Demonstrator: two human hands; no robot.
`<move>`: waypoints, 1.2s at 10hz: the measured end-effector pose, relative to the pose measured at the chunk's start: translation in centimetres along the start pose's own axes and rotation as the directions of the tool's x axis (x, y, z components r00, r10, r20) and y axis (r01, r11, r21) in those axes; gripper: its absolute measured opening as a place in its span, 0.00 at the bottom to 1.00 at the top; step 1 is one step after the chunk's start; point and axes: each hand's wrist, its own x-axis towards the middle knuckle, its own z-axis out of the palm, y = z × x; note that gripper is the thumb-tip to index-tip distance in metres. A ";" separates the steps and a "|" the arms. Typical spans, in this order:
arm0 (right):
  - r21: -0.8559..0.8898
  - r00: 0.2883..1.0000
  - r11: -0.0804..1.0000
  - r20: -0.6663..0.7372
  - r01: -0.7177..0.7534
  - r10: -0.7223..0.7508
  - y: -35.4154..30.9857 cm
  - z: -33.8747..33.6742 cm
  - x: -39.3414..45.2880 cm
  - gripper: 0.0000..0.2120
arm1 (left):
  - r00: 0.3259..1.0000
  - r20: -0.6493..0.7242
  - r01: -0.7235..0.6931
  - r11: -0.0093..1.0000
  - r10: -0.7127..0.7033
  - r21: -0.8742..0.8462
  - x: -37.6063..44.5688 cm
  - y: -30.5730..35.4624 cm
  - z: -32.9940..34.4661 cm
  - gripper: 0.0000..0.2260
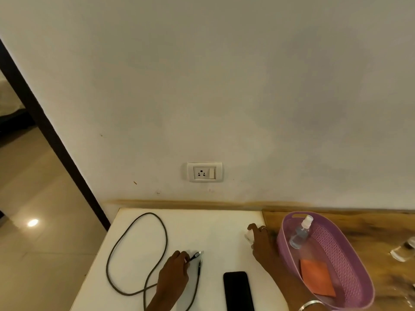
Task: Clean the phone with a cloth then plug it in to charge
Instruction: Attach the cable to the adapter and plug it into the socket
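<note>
A black phone (238,291) lies flat on the white tabletop (215,223), near the front edge. To its left, my left hand (174,272) pinches one plug end of a dark charging cable (137,252), whose loop spreads over the table's left side. My right hand (261,242) grips a small white charger adapter (248,236) farther back, right of the phone. An orange cloth (316,278) lies inside a purple basket (359,261) on the right. A white wall socket (204,172) with a switch sits above the table.
A clear spray bottle (299,232) leans inside the basket beside the cloth. The basket stands on a wooden surface (386,230), where a clear glass object (403,251) lies at the right edge. A dark door frame (45,129) runs down the left.
</note>
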 end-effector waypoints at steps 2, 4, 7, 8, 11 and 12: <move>-0.114 0.997 0.993 0.064 -0.042 0.050 -0.5 -0.2 -0.4 0.17 | 0.998 -0.061 0.001 0.997 -0.006 -0.080 0.4 1.5 -0.9 0.05; -0.127 0.998 0.991 0.055 -0.029 0.036 -2.0 -1.3 -3.5 0.15 | 0.993 -0.119 -0.018 0.993 0.003 -0.118 0.5 3.1 -2.6 0.10; -0.104 0.994 0.992 0.084 0.074 -0.066 -5.9 -3.8 -6.5 0.21 | 0.979 -0.192 -0.094 0.984 0.063 -0.153 -0.5 6.3 -6.6 0.10; 0.038 0.990 0.995 0.111 0.088 -0.092 -7.5 -4.9 -7.4 0.21 | 0.969 -0.229 -0.130 0.977 0.089 -0.170 -1.3 7.7 -8.2 0.06; 0.244 0.987 0.963 0.082 0.117 -0.141 -11.6 -7.2 -9.7 0.22 | 0.934 -0.292 -0.260 0.953 0.208 -0.153 -2.1 10.4 -12.9 0.04; 0.244 0.986 0.961 0.066 0.130 -0.150 -12.2 -7.6 -10.2 0.22 | 0.928 -0.286 -0.282 0.953 0.241 -0.114 -2.6 10.9 -13.5 0.04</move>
